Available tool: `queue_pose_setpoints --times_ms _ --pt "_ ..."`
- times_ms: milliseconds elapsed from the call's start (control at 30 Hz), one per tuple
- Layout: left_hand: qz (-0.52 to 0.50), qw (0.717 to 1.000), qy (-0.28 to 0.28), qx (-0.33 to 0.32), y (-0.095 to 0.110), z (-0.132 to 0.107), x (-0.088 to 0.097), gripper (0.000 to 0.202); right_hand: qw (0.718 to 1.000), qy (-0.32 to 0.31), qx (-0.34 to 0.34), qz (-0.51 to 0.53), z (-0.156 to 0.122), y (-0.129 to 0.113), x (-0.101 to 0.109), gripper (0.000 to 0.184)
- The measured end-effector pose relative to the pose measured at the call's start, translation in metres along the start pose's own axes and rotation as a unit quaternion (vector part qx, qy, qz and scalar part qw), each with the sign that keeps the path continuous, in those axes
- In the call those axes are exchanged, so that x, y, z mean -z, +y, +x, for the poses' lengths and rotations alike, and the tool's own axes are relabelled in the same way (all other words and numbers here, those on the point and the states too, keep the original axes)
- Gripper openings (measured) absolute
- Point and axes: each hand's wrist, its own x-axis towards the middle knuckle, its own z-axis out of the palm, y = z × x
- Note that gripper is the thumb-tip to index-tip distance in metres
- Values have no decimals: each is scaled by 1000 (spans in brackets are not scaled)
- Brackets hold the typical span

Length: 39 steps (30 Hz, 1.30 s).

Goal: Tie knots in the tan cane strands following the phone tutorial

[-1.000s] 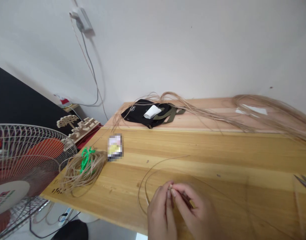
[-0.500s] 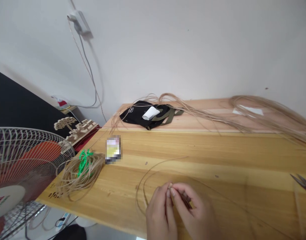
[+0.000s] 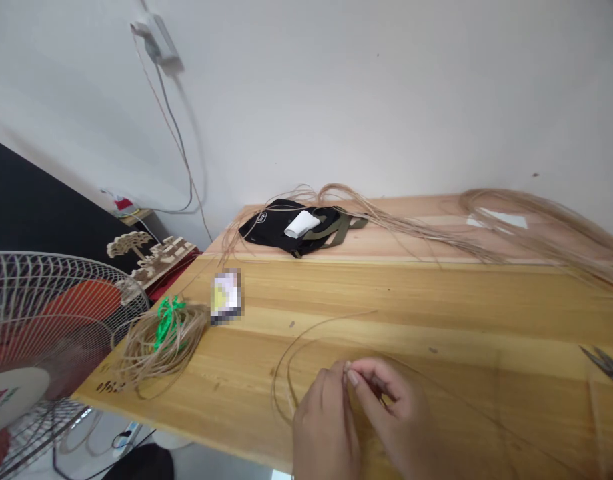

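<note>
My left hand [image 3: 323, 423] and my right hand [image 3: 393, 410] meet low in the middle of the picture, over the wooden table. Both are closed, fingertips pinched together on a small pale bit of rattan strand [image 3: 347, 367]. From around the hands, a thin tan rattan strand [image 3: 275, 383] loops out to the left and curves back across the table. Another length of strand [image 3: 466, 399] runs off to the lower right. My fingers hide most of what lies between them.
A coiled rattan bundle [image 3: 159, 363] with a green tie [image 3: 167, 320] lies at the table's left, beside a fan [image 3: 51, 320]. Scissors [image 3: 606, 365] rest at the right edge. Behind are a black bag [image 3: 276, 230] and loose rattan bundles [image 3: 526, 200].
My left fingers have curled further over the pinched bit, covering more of it. My right fingertips have shifted slightly; the things on the table stay put.
</note>
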Motion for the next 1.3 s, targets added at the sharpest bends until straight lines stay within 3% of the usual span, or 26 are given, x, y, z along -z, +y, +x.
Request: queue_pose_setpoints --times_ms 200,333,600,1300 --pt "91 995 -28 -16 3 5 0 24 999 -12 -21 40 2 8 1 22" --pt "113 990 -86 -17 6 10 5 21 998 -6 -23 57 3 12 2 21" --pt "119 972 -199 40 17 20 13 23 998 -10 -36 49 4 16 6 19" --pt "97 967 -231 46 19 23 13 25 998 -9 -38 45 5 18 8 20"
